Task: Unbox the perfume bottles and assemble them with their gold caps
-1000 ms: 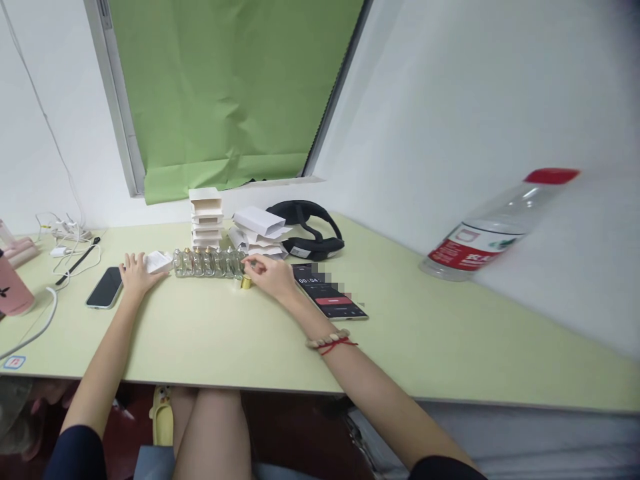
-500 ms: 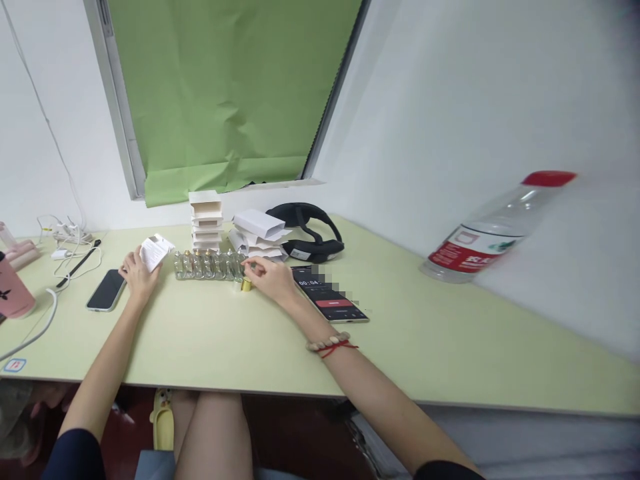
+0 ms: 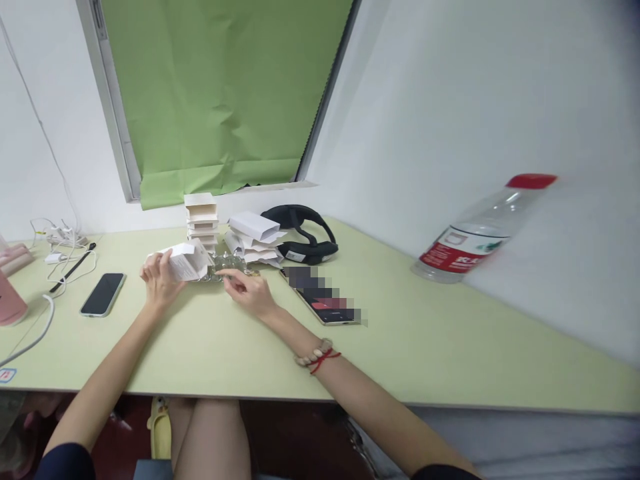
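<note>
My left hand point(image 3: 159, 280) grips a small white carton point(image 3: 186, 261) and holds it tilted just above the pale green desk point(image 3: 210, 347). Behind the carton runs a row of small glass bottles point(image 3: 226, 265), partly hidden by it. My right hand point(image 3: 247, 291) hovers right of the carton and in front of the bottles. Its forefinger points left towards the carton while the other fingers curl in, and I see nothing in them. A bead bracelet with red string sits on that wrist.
A stack of cream boxes point(image 3: 201, 217), a heap of flat white cartons point(image 3: 255, 235) and a black headset point(image 3: 303, 233) lie behind the bottles. Phones lie at left point(image 3: 103, 293) and right point(image 3: 323, 300). Cables point(image 3: 65, 243) and a pink cup point(image 3: 7, 300) are far left, a plastic water bottle point(image 3: 477, 230) far right.
My left hand picked the white carton off the desk and carried it right, in front of the bottles. My right hand left the gold-capped bottle end and moved left towards the carton.
</note>
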A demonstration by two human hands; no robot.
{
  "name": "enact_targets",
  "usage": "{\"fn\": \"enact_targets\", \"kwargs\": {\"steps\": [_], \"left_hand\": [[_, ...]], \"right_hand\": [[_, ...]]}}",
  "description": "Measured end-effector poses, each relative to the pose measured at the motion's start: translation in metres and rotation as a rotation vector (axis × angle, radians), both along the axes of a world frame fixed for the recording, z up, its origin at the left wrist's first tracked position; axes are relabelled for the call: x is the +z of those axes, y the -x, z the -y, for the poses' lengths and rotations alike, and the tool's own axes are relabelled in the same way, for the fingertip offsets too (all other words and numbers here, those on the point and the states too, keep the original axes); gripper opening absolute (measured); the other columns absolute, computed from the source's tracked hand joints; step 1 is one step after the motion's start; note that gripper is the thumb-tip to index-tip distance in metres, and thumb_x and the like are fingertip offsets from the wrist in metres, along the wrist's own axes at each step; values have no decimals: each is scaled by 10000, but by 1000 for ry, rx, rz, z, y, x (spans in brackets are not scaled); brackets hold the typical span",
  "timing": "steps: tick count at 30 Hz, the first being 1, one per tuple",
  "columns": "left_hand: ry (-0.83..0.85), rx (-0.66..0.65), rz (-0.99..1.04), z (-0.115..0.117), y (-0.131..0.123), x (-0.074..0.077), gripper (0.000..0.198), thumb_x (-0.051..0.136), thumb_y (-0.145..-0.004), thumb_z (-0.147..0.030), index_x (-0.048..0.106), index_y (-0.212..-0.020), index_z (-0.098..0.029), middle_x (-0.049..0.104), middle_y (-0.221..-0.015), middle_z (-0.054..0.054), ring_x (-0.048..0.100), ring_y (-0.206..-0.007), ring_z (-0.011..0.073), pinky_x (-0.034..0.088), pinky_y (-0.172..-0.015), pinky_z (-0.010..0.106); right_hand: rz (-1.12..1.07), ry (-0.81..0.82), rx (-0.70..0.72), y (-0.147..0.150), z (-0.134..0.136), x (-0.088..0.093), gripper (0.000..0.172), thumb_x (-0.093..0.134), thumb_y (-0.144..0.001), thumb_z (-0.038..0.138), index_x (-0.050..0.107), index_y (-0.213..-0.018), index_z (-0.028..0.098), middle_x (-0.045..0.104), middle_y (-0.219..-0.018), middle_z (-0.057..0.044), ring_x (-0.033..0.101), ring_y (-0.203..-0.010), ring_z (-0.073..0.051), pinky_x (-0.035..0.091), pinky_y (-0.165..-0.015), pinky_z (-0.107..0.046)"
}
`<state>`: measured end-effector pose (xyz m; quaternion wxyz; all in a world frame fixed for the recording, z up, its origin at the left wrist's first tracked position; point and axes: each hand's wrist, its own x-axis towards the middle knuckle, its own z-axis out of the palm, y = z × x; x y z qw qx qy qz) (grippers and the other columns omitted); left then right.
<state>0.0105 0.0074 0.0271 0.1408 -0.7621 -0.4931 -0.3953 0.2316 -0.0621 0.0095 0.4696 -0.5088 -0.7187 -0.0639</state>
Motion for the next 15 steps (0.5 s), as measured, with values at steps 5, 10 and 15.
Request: {"fn": "enact_targets", "kwargs": {"steps": [5, 10, 15], "left_hand": [[-25, -121, -44, 7, -16, -14, 645, 712, -730, -489, 488, -1268, -213, 510, -1289, 179, 413, -1280, 343, 243, -1062, 434], [-5, -113, -41, 4, -16, -18, 688, 731, -693, -531, 480, -1247, -211, 514, -1306, 188, 422, -1278, 338, 248, -1051, 430], [-57, -160, -117, -2, -10, -21, 639, 717, -709, -554, 531, -1213, -208, 543, -1275, 185, 446, -1261, 329, 263, -1035, 408]], "right_hand": [[49, 30, -26, 2, 2, 3, 410, 397, -916, 327, 737, -1130, 249, 585, -484, 26, 481, -419, -99, 411, -526, -217], [-31, -3, -69, 2, 5, 7, 415, 473, -901, 386, 690, -1201, 199, 597, -487, 36, 496, -420, -96, 418, -519, -206], [-2, 7, -3, 3, -1, -1, 280, 535, -881, 409, 732, -897, 211, 566, -450, 47, 490, -401, -89, 402, -508, -201]]}}
